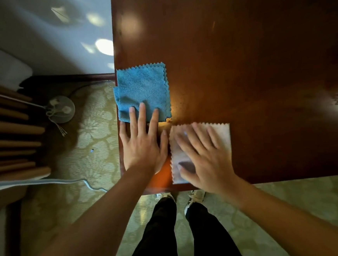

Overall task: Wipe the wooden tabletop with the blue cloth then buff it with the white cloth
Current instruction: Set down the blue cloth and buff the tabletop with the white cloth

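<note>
A dark, glossy wooden tabletop (239, 51) is seen from above, its left edge and near edge meeting at a corner close to the person. The blue cloth (143, 89) is laid flat against the left edge of the tabletop, its zigzag-cut border visible along the top and right sides and a small fold showing at its left side, slightly over the edge. The left hand (143, 148) is spread flat with straight fingers; three fingertips are rested on the near part of the blue cloth, while the palm is laid on the bare wood just behind it. The white cloth (223, 135), also with a zigzag border, is spread near the near edge of the tabletop, just right of the left hand and apart from the blue cloth. The right hand (204, 157) is pressed flat on the white cloth with fingers spread and straight; it is blurred. No brand, label or writing can be read on either cloth. Beyond the left edge, a patterned carpet (91, 134) and a cable (71, 181) are seen on the floor.
</note>
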Demonstrator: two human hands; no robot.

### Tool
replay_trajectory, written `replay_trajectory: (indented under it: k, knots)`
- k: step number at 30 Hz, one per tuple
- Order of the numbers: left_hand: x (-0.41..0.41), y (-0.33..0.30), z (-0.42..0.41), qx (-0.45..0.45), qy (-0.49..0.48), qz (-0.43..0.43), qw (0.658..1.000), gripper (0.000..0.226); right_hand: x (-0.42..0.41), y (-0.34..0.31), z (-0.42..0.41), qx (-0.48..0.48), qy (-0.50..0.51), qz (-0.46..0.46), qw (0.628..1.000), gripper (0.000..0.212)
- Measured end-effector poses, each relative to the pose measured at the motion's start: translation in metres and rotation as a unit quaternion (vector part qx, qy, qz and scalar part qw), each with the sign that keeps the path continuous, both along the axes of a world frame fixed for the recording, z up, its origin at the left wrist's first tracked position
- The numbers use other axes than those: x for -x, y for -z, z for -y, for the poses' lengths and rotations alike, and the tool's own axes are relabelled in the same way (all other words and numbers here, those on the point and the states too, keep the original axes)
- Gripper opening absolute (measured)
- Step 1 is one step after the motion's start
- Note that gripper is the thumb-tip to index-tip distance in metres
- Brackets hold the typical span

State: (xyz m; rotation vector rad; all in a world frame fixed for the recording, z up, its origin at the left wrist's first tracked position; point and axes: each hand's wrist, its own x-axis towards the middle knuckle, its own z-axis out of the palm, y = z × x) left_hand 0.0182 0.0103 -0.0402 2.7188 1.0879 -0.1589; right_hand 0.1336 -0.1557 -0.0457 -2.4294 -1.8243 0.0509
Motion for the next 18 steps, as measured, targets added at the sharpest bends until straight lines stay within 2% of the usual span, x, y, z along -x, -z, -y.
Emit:
replay_trajectory:
  k: [4,8,10,12,15,18]
  knots:
    - [0.000,0.002,0.000,-0.003,0.000,0.014,1.000,0.065,-0.023,-0.002,0.000,0.010,-0.016,-0.002,1.000,0.071]
    - [0.001,0.006,0.001,-0.015,0.002,0.028,0.999,0.064,-0.082,-0.009,-0.050,0.048,0.108,0.001,0.993,0.073]
    - [0.001,0.007,0.002,-0.019,0.005,0.036,0.999,0.064,-0.088,-0.010,-0.074,0.078,0.138,-0.010,0.987,0.074]
    - [0.001,0.007,0.002,-0.018,0.002,0.043,0.999,0.064,-0.079,-0.009,-0.075,0.068,0.124,-0.008,0.990,0.074]
    - [0.002,0.005,0.001,-0.012,0.004,0.048,0.999,0.064,-0.031,-0.008,-0.033,0.020,0.062,-0.007,0.998,0.073]
    - [0.001,0.004,0.001,-0.011,0.002,0.040,0.999,0.063,-0.008,-0.010,-0.004,0.029,0.021,-0.023,0.999,0.072]
